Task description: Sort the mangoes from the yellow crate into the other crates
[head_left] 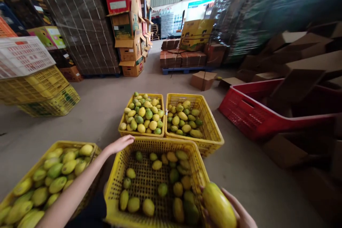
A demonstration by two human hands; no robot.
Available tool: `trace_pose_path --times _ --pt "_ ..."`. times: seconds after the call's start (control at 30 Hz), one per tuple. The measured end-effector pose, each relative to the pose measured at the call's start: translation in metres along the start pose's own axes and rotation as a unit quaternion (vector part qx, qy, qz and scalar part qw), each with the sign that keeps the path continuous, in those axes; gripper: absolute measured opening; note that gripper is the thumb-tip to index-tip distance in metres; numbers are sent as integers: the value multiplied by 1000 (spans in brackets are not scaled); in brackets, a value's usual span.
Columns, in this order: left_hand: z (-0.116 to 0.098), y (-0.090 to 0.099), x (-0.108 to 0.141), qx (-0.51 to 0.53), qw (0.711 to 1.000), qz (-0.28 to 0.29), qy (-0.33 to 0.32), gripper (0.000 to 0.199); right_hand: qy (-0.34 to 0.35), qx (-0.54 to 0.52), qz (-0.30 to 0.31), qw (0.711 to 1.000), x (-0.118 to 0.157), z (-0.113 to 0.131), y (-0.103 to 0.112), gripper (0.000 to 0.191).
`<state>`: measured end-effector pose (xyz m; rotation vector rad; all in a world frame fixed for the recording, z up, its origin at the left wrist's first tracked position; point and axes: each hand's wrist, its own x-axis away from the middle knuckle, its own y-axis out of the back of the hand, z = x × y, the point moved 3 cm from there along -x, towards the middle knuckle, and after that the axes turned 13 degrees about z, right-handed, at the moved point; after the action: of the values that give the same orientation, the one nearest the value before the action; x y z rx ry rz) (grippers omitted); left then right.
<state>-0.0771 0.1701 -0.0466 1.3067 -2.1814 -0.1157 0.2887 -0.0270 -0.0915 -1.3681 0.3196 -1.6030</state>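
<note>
A large yellow-green papaya [219, 205] is in my right hand [239, 209], over the right rim of the nearest yellow crate [162, 142]. My fingers wrap around its right side; part of the hand is hidden behind the fruit. Stretched across to that crate's far left corner, my left hand [123, 145] has its fingers extended and holds nothing; whether it rests on the rim I cannot tell. Several smaller papayas [148, 207] lie scattered on the crate's slatted floor, more of them along its right side.
Behind stand two yellow crates, one heaped with fruit [144, 114], one part filled [185, 115]. Another full crate [53, 174] is at lower left. A red crate [248, 108] with cardboard stands right. Stacked boxes [125, 25] and a blue pallet [184, 69] are farther back.
</note>
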Motion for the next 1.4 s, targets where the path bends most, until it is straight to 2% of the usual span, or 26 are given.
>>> trace_pose_path --times 0.1,0.17,0.23,0.3,0.37,0.43,0.53,0.57,0.63,0.7,0.73,0.8,0.93,1.0,1.07,1.13,1.23,1.3,1.4 --pt "-12 -37 50 -43 990 134 30 18 -7 37 10 999 10 -20 -38 29" --pt "-16 -64 73 -47 982 176 42 24 -22 60 13 998 10 -36 -48 16" --pt "-14 -88 90 -41 982 184 30 28 -77 96 22 992 7 -56 -46 12" --pt "-6 -108 103 -39 981 192 8 30 -138 127 1 982 6 -77 -36 14" --pt "9 -120 110 -53 979 196 22 28 -162 138 -35 976 8 -94 -27 17" --pt "26 -121 113 -78 980 171 70 24 -146 137 -58 978 9 -99 -30 15" --pt "45 -112 110 -103 982 103 124 26 -76 130 -53 987 3 -76 -62 15" --pt "48 -110 108 -103 983 89 125 27 -35 123 -42 991 -1 -60 -79 21" --pt "50 -109 106 -97 986 74 117 26 89 109 -12 990 -9 -20 -114 28" --pt "49 -111 106 -85 989 69 101 23 150 119 13 981 -12 12 -139 30" --pt "48 -112 107 -80 990 68 94 23 161 131 24 978 -12 21 -145 31" --pt "49 -114 109 -75 991 63 87 24 147 153 47 976 -8 22 -141 31" --pt "53 -113 109 -73 992 56 89 26 37 206 93 973 -1 -19 -97 31" --pt "57 -113 107 -70 992 53 92 26 -1 227 85 970 -1 -39 -76 30" --pt "61 -114 104 -65 992 50 96 28 -7 232 65 970 -3 -48 -66 27" --pt "66 -117 101 -62 992 46 101 30 1 225 63 972 -5 -48 -67 25" --pt "76 -123 94 -64 990 49 115 31 24 204 99 974 -6 -43 -79 23" --pt "84 -129 86 -73 986 67 134 29 33 177 105 978 -5 -43 -84 23" --pt "101 -140 68 -92 973 114 176 23 29 120 82 989 0 -48 -85 20"
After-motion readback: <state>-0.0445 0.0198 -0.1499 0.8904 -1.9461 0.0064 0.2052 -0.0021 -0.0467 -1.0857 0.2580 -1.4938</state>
